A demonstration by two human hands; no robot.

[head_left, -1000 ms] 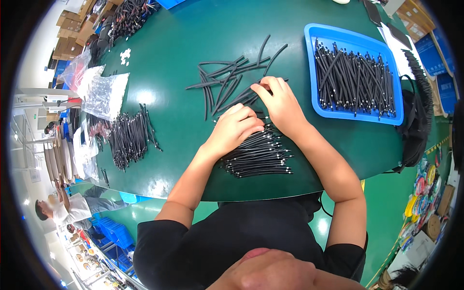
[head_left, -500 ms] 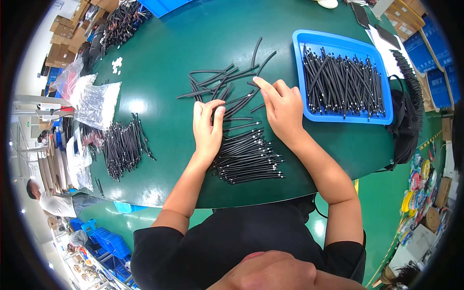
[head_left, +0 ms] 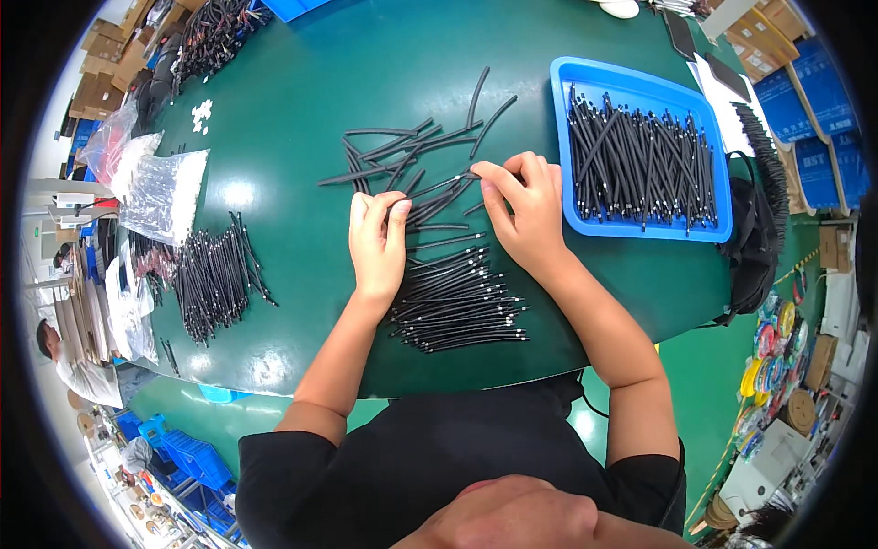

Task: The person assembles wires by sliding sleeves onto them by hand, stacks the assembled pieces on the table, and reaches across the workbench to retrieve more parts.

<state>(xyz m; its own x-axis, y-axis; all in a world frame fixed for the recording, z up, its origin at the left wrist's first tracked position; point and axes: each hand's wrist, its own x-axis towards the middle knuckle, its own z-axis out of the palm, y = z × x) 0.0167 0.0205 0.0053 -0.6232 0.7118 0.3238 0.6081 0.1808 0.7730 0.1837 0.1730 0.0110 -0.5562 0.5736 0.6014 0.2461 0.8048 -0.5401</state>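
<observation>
My left hand [head_left: 377, 247] pinches one end of a thin black cable [head_left: 430, 188], which slants up to the right above the table. My right hand [head_left: 526, 215] is closed in a pinch by the cable's pale far end, on what looks like a short black tube, mostly covered by the fingers. Several loose black tubes [head_left: 377, 171] lie scattered just beyond my hands. Below them, between my forearms, a row of black cables with pale tips [head_left: 462, 306] lies side by side.
A blue tray [head_left: 560, 151] full of black tubed pieces stands at the right. On the left are a pile of black cables [head_left: 215, 284] and clear plastic bags [head_left: 165, 197]. A black bag [head_left: 752, 252] hangs at the table's right edge. One person [head_left: 82, 366] is at far left.
My right hand has come down and slightly left, from the loose tubes to the cable's pale end. My left hand keeps its pinch on the cable. The whole view has shifted slightly.
</observation>
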